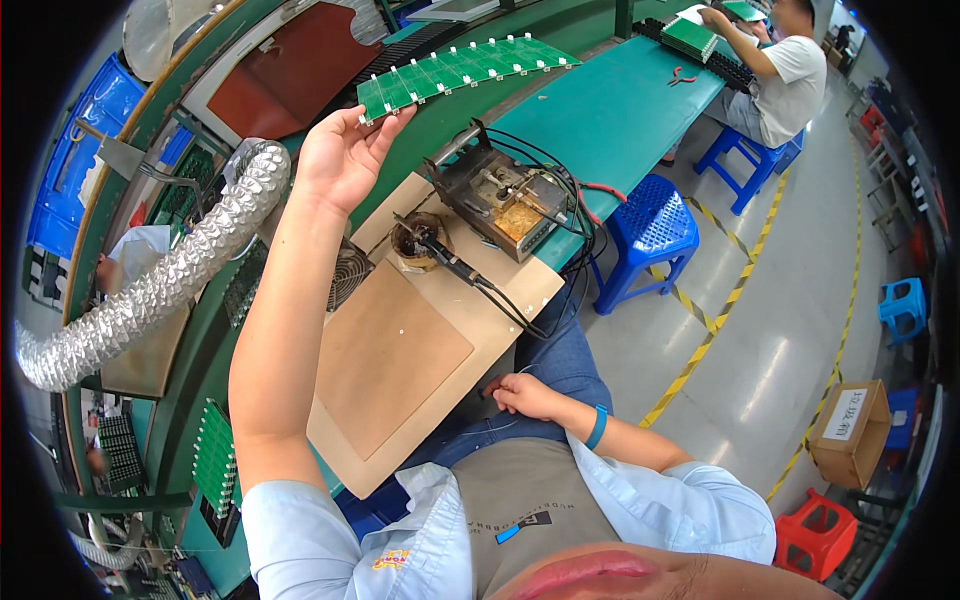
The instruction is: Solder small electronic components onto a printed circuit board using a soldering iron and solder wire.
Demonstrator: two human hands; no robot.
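My left hand (343,158) is raised at the far side of the bench, its fingertips pinching the near end of a long green circuit board panel (465,70). Small white parts line both long edges of the panel. Low over my lap, beside the bench edge, is my right hand (525,396), with its fingers curled in. Whether something thin sits in those fingers cannot be made out. A brown mat (395,360) lies on the bench between my arms. Beyond it are a soldering iron (445,258), a round holder (412,240) and a soldering station (505,205).
A silver flexible duct (175,265) curves along the left. More green boards (213,455) stand at lower left. Black cables (590,240) hang off the bench by a blue stool (650,235). A co-worker (785,75) sits farther along, near stacked boards (690,38) and red-handled pliers (682,77).
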